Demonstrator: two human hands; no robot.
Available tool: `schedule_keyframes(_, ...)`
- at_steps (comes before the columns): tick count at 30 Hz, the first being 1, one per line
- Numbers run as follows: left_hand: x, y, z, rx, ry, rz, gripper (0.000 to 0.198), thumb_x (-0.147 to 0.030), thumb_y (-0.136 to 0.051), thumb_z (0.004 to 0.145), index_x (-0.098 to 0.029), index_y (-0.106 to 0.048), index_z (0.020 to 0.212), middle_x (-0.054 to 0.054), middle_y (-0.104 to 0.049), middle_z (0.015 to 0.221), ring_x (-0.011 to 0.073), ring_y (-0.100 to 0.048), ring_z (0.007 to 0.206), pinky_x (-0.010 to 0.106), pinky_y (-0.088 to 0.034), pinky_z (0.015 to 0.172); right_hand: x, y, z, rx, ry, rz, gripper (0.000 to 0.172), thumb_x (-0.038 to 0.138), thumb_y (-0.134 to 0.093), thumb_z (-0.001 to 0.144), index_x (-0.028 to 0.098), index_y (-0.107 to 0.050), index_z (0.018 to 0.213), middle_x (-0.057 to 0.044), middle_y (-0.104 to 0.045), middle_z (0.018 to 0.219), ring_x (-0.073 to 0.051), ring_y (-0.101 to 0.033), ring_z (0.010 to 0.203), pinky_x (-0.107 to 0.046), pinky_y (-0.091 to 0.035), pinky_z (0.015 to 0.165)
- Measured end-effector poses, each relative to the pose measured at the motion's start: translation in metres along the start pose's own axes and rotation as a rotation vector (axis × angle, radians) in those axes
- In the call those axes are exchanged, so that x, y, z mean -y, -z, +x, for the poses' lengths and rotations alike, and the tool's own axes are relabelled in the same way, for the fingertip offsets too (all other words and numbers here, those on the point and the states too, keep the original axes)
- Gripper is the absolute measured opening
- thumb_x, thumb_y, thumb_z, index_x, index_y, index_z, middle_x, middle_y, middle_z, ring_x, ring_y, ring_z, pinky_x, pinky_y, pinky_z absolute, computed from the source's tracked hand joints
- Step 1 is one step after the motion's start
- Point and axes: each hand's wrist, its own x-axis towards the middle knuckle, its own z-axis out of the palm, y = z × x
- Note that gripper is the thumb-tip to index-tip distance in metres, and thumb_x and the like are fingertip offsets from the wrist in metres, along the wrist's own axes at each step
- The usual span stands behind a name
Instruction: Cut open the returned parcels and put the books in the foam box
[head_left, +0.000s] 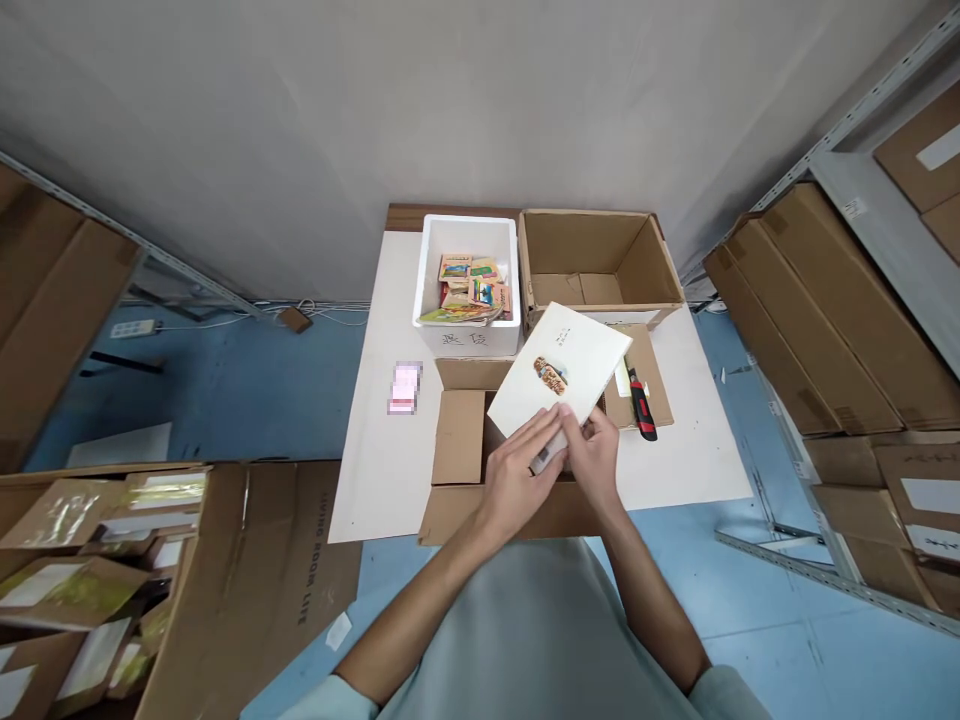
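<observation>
Both of my hands hold a flat white book (566,365) with a small coloured picture on its cover, tilted over an open cardboard box (459,435) on the table. My left hand (517,475) grips the book's near edge with fingers closed over it. My right hand (596,455) pinches the same near edge from the right. The box interior is mostly hidden by the book and my hands.
A white foam bin (469,335) with several colourful packets stands behind the box, beside an empty open carton (596,260). A red and black utility knife (641,405) lies on the right flap. A pink slip (405,385) lies on the white table (375,460). Cartons fill the shelves on both sides.
</observation>
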Motion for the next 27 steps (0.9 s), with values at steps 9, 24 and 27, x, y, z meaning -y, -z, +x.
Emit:
schedule_keyframes(9, 0.027, 0.095, 0.044, 0.068, 0.329, -0.357, 0.078, -0.061, -0.099, 0.080, -0.018, -0.079, 0.142, 0.020, -0.079, 0.144, 0.0383, -0.075, 0.136, 0.052, -0.061, 0.118, 0.002, 0.040, 0.006, 0.174, -0.216, 0.267, 0.062, 0.069, -0.090, 0.088, 0.026, -0.082, 0.131, -0.010, -0.085, 0.136, -0.039, -0.082, 0.124, -0.054, -0.068, 0.106)
schedule_keyframes(24, 0.006, 0.112, 0.051, -0.017, -0.043, -0.149, 0.027, -0.057, -0.094, 0.089, -0.030, -0.093, 0.092, 0.009, -0.088, 0.113, 0.0363, -0.077, 0.132, 0.059, -0.056, 0.126, 0.008, 0.053, 0.036, 0.327, 0.129, 0.072, 0.035, 0.065, -0.100, 0.078, 0.038, -0.092, 0.099, -0.004, -0.082, 0.142, -0.039, -0.059, 0.158, -0.065, -0.043, 0.134)
schedule_keyframes(27, 0.000, 0.113, 0.052, -0.014, -0.121, -0.108, 0.016, -0.050, -0.089, 0.095, -0.035, -0.093, 0.093, 0.007, -0.088, 0.118, 0.0342, -0.075, 0.138, 0.062, -0.052, 0.131, 0.017, 0.053, 0.039, 0.321, 0.178, 0.048, 0.027, 0.063, -0.100, 0.079, 0.043, -0.092, 0.097, 0.000, -0.076, 0.152, -0.036, -0.048, 0.166, -0.067, -0.034, 0.139)
